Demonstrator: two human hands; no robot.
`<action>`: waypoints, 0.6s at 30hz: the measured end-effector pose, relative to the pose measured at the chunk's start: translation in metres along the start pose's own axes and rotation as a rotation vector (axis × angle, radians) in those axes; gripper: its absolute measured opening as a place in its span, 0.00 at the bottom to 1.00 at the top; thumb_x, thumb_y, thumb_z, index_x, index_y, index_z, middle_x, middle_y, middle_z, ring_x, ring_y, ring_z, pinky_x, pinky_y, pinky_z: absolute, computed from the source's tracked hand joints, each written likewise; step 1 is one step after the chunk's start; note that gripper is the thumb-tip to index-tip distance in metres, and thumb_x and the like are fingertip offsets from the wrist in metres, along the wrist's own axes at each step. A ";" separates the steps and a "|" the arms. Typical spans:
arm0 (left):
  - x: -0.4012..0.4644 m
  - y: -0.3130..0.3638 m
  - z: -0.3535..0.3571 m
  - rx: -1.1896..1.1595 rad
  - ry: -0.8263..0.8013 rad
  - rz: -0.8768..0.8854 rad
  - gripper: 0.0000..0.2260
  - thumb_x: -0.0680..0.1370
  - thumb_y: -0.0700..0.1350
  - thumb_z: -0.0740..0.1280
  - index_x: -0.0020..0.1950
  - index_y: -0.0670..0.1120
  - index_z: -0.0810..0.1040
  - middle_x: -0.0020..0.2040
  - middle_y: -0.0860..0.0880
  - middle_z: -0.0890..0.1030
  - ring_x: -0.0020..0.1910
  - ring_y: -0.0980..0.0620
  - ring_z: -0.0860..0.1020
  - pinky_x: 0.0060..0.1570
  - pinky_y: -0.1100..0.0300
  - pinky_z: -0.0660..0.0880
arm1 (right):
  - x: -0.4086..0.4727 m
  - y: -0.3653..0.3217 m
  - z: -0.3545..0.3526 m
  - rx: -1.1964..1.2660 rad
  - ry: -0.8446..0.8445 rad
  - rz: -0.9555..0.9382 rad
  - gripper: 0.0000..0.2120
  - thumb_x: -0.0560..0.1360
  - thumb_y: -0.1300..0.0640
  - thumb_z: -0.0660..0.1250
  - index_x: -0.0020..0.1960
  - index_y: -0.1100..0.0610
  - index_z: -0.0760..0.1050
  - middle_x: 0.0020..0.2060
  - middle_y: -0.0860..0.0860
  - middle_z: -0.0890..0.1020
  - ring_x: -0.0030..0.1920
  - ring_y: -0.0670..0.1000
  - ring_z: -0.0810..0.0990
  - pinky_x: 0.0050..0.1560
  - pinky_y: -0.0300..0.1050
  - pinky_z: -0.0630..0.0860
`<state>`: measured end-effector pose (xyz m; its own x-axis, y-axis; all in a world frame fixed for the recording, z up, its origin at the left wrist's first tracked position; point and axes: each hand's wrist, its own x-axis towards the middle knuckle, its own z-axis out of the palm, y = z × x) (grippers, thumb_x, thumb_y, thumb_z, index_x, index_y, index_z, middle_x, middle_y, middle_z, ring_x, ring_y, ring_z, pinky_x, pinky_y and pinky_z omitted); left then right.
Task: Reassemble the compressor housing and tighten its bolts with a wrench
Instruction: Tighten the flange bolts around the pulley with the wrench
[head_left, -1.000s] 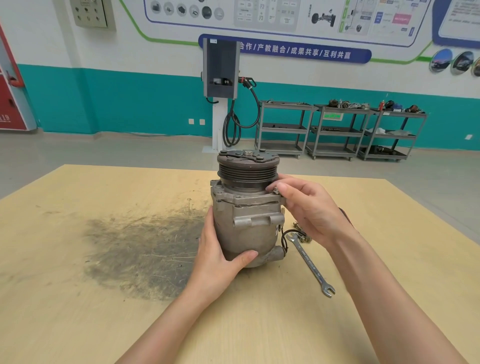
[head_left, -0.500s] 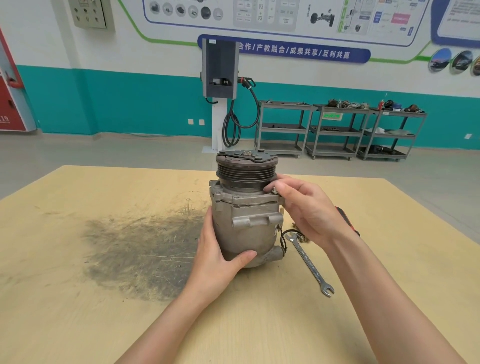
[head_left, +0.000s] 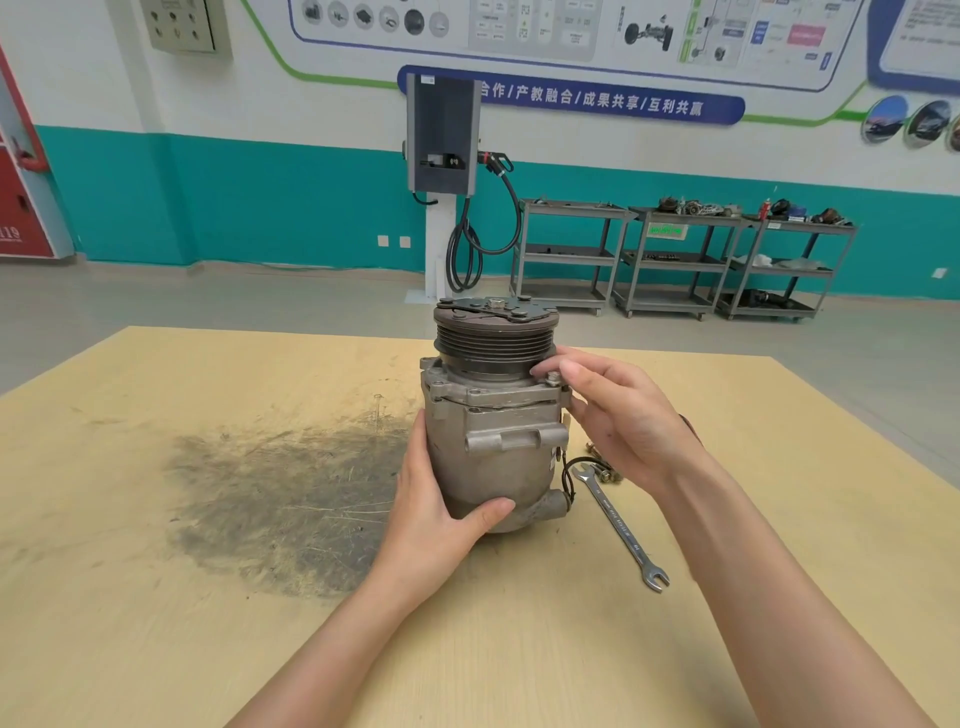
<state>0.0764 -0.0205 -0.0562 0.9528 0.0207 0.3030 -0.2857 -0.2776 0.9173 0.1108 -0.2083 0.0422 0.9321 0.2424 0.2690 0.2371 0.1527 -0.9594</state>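
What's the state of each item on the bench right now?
Compressor: upright on table, pulley on top.
Bolt: seated in the flange, right hand fingertips on it.
Left hand: grips compressor body.
Wrench: flat on table, untouched.
Loose bolts: on table by wrench head.

The right hand (head_left: 623, 421) is covering the compressor (head_left: 493, 441)'s right flank and most of the loose bolts (head_left: 605, 472) behind it. The left hand (head_left: 441, 514) is hiding its lower left side. Small parts on the far shelves (head_left: 680, 260) are staying unreadable.
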 end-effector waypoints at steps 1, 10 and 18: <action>0.000 0.000 0.000 0.000 0.000 -0.001 0.52 0.66 0.54 0.78 0.81 0.56 0.49 0.77 0.58 0.63 0.76 0.56 0.63 0.75 0.46 0.63 | 0.000 0.000 -0.001 -0.007 -0.006 0.004 0.12 0.73 0.58 0.65 0.50 0.64 0.80 0.63 0.60 0.78 0.69 0.54 0.73 0.73 0.56 0.64; 0.000 0.000 0.000 -0.011 0.000 -0.005 0.53 0.63 0.59 0.77 0.81 0.57 0.50 0.77 0.57 0.64 0.76 0.55 0.63 0.75 0.46 0.64 | 0.002 0.003 0.006 -0.069 0.071 -0.011 0.11 0.67 0.57 0.72 0.45 0.61 0.74 0.57 0.59 0.81 0.58 0.57 0.79 0.69 0.60 0.69; 0.000 0.000 0.000 -0.009 -0.007 -0.006 0.53 0.64 0.58 0.77 0.81 0.57 0.49 0.77 0.58 0.63 0.77 0.55 0.62 0.75 0.46 0.63 | 0.002 0.001 -0.004 0.038 -0.005 0.032 0.13 0.71 0.58 0.67 0.51 0.65 0.81 0.65 0.59 0.77 0.68 0.54 0.73 0.74 0.56 0.62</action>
<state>0.0762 -0.0206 -0.0562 0.9551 0.0159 0.2960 -0.2810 -0.2691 0.9212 0.1146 -0.2116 0.0411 0.9377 0.2523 0.2390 0.1967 0.1815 -0.9635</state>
